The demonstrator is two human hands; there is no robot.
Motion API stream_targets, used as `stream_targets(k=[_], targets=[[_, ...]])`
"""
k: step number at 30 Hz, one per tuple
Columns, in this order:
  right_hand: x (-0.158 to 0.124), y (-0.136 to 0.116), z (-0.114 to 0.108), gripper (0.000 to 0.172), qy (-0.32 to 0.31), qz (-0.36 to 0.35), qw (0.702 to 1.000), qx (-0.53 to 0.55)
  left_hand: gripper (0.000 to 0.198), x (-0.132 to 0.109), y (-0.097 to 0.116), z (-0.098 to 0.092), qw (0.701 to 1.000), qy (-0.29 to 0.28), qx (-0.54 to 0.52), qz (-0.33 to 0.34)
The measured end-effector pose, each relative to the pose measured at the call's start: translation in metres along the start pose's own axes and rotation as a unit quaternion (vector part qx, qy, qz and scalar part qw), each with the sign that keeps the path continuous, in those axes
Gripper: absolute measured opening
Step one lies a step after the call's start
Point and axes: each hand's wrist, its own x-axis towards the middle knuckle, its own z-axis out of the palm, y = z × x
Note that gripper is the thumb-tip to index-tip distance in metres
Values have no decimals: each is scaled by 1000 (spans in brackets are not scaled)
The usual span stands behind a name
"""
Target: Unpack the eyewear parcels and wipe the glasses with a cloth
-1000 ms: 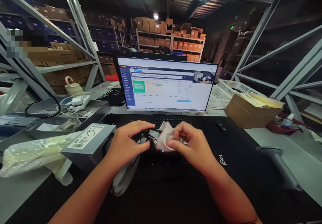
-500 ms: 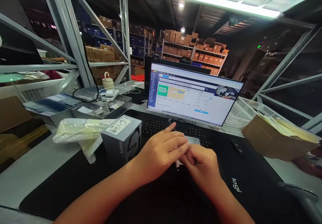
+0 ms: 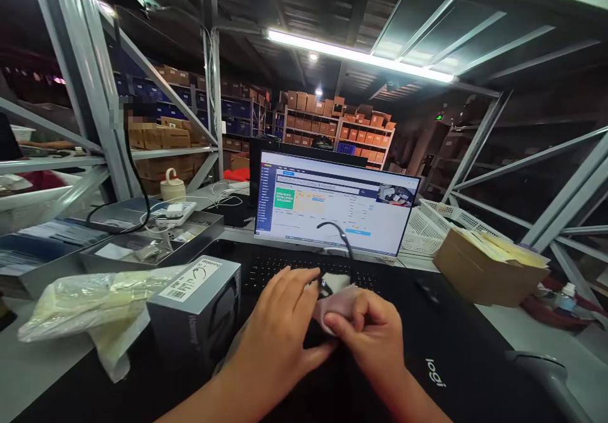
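Before the monitor (image 3: 327, 192), your right hand (image 3: 377, 333) pinches pinkish cloth (image 3: 342, 304) beside a curved black band (image 3: 344, 238); your left hand (image 3: 280, 321) has an unclear grip. The mat (image 3: 456, 331) there reads "logi".

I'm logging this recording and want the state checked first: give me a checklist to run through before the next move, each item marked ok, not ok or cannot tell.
1. Pinkish cloth pinched by the right hand: ok, between thumb and fingers.
2. Left hand gripping the black curved band: cannot tell, its contact is hidden.
3. Grey box upright: ok, it stands to the left of the left hand, label on top.
4. Keyboard in full view: not ok, the hands and the things between them block part of it.
5. Monitor on: ok, a page is showing.
6. Scanner apart from both hands: ok, off to the right.
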Motion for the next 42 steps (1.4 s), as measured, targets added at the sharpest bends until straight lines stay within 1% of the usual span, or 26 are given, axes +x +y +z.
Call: stream_targets(k=[3, 5, 7, 9, 11, 13, 15, 18, 20, 22, 24, 25, 27, 29, 30, 31, 32, 33, 34, 35, 36, 37, 38, 39, 40, 42], targets=[[-10, 0, 8, 48, -4, -54, 996, -68, 13, -3, 6, 8, 999, 35, 1, 1], [-13, -2, 10, 47, 1, -74, 993, -88, 8, -4, 7, 11, 999, 47, -7, 0], [-13, -4, 7, 49, -1, -60, 995, -78, 7, -5, 4, 13, 998, 39, -39, 8], [-9, -6, 0, 54, -10, 4, 999, -45, 10, -4, -1, 14, 996, 9, -80, 23], [-2, -7, -12, 58, -12, 108, 994, 14, 14, -3, -8, 12, 993, -31, -106, 45], [7, -5, -25, 60, -3, 218, 971, 104, 21, -2, -13, 10, 988, -72, -119, 74], [17, 0, -36, 63, 18, 293, 934, 206, 28, -1, -15, 10, 981, -104, -130, 103], [27, 9, -40, 66, 59, 338, 890, 301, 37, 0, -14, 13, 976, -123, -148, 102], [26, 11, -33, 65, 82, 340, 883, 313, 34, -1, -10, 18, 983, -95, -146, 66], [19, 10, -19, 60, 88, 333, 893, 291, 24, -3, -8, 23, 991, -29, -126, 32], [6, 6, -1, 54, 87, 300, 926, 214, 13, -6, -8, 26, 994, 35, -99, 21], [-2, 3, 8, 51, 89, 261, 949, 154, 12, -8, -9, 27, 995, 53, -87, 22], [-16, -1, 23, 48, 106, 132, 985, 19, 12, -11, -13, 28, 995, 67, -73, 26], [-24, -5, 29, 46, 111, 2, 991, -74, 13, -12, -17, 26, 994, 71, -74, 31], [-25, -6, 28, 46, 104, -25, 990, -88, 12, -11, -18, 25, 994, 73, -76, 38], [-23, -6, 25, 46, 94, -12, 992, -78, 11, -11, -18, 25, 993, 72, -78, 46], [-18, -6, 19, 47, 81, 36, 995, -39, 9, -9, -17, 24, 993, 68, -79, 55], [-12, -6, 12, 49, 71, 111, 991, 25, 8, -8, -16, 24, 993, 61, -79, 65], [-4, -5, 4, 51, 66, 194, 973, 103, 7, -7, -15, 24, 993, 54, -79, 76], [3, -3, -4, 55, 67, 268, 944, 182, 8, -6, -14, 24, 992, 50, -76, 87], [10, -1, -10, 59, 74, 322, 910, 251, 10, -5, -12, 25, 991, 48, -73, 97], [16, 1, -15, 62, 83, 354, 881, 303, 11, -4, -12, 25, 991, 48, -68, 105], [19, 4, -17, 65, 94, 369, 861, 336, 13, -4, -11, 25, 991, 50, -60, 109], [21, 6, -16, 66, 104, 372, 852, 354, 12, -4, -11, 26, 992, 54, -47, 108], [20, 8, -13, 66, 109, 367, 850, 360, 11, -4, -11, 25, 993, 57, -32, 103], [13, 10, -1, 63, 103, 351, 862, 350, 9, -4, -12, 24, 995, 60, -6, 86]])
